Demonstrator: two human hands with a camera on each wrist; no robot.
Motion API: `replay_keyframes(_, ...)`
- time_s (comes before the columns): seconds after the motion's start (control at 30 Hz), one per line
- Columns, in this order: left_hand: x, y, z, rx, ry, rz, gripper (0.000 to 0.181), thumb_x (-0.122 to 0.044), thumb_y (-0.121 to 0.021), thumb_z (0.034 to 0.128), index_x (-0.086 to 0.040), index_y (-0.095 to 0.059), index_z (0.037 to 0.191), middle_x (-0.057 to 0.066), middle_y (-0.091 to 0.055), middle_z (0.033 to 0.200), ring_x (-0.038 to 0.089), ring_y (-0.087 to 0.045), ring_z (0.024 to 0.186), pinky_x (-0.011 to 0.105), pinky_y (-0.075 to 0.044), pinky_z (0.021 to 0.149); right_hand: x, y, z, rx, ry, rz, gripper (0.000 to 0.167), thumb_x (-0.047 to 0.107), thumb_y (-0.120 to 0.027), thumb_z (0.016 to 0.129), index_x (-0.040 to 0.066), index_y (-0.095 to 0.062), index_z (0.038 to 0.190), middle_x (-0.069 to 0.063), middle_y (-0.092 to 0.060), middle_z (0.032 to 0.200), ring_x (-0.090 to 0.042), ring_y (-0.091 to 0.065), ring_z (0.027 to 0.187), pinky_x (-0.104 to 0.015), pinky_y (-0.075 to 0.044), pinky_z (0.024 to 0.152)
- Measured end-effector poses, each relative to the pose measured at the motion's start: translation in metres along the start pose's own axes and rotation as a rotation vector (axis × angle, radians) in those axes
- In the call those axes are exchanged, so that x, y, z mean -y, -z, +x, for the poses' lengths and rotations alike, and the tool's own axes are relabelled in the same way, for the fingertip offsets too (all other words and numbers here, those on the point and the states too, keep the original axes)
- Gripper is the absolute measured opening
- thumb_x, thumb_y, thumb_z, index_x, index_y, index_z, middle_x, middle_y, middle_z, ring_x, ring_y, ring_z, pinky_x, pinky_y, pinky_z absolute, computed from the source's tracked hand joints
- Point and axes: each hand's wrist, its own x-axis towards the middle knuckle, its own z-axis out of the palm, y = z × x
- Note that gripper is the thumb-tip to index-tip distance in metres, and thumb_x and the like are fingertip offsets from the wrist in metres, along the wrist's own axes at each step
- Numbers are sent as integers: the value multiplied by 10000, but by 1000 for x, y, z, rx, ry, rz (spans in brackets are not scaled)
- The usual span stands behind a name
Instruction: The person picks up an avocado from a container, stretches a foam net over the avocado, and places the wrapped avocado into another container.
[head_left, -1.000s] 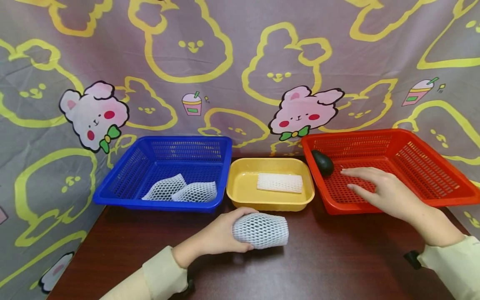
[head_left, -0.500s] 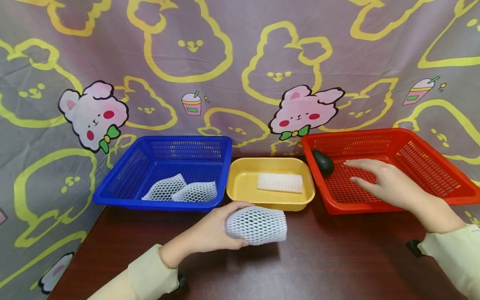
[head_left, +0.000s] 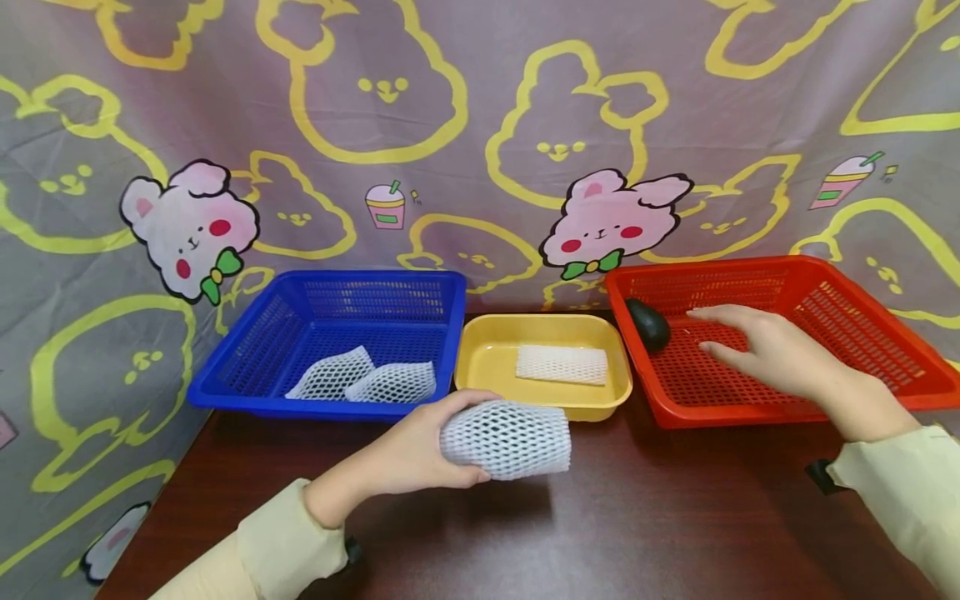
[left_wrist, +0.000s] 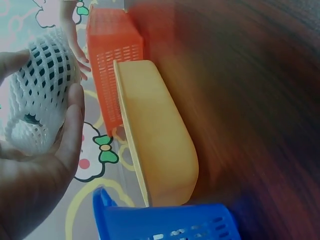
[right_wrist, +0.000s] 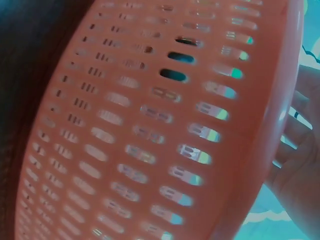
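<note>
My left hand [head_left: 416,446] grips a white foam fruit net [head_left: 506,440] around its closed end, above the table in front of the yellow tray. Something dark green shows through the mesh in the left wrist view; it looks like an avocado [left_wrist: 44,70]. Over the red basket [head_left: 738,417] hovers my right hand [head_left: 780,350], its fingers extended and thumb apart, holding nothing. A dark green avocado [head_left: 648,325] lies against that basket's left wall, just left of my right fingertips. The right wrist view shows the hand [right_wrist: 300,165] partly hidden behind the basket wall.
Two foam nets [head_left: 392,383] lie in the blue basket [head_left: 322,407] at the left. A flattened foam net [head_left: 562,365] rests in the yellow tray [head_left: 480,390] between the baskets. All three containers stand along the back of the dark wooden table [head_left: 637,517], before a patterned cloth [head_left: 465,108].
My left hand has risen and shifted left with the netted fruit. The right hand has lifted slightly over the red basket. The avocado in the red basket stays put.
</note>
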Motion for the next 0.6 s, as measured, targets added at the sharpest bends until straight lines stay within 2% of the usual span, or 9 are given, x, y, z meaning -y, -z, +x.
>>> replay_keyframes(0.27,-5,8,1,-5,14,-46,786,-247,-899,750,-183,-537,1444,-9,-620,1287,206,-582,1122,400,-491,941,-1,5,22,117,-63,-1,571,199,-768,929,13,-562,1427,-286,-574,1372,-464,-541,1243,-658,-427,995)
replay_keyframes(0.4,-7,9,3,2,0,-52,778,-261,-899,754,-196,-540,1442,-16,-621,1285,201,-581,1123,400,-487,943,-3,3,34,164,-60,7,574,188,-764,928,-2,-557,1428,-280,-579,1373,-455,-569,1219,-640,-449,983)
replay_keyframes(0.6,-8,13,8,15,-6,-50,777,-263,-894,761,-189,-540,1448,-6,-624,1287,206,-584,1121,403,-492,934,-10,-3,54,265,-100,33,587,186,-742,939,-37,-528,1438,-307,-546,1400,-496,-512,1269,-665,-414,1005)
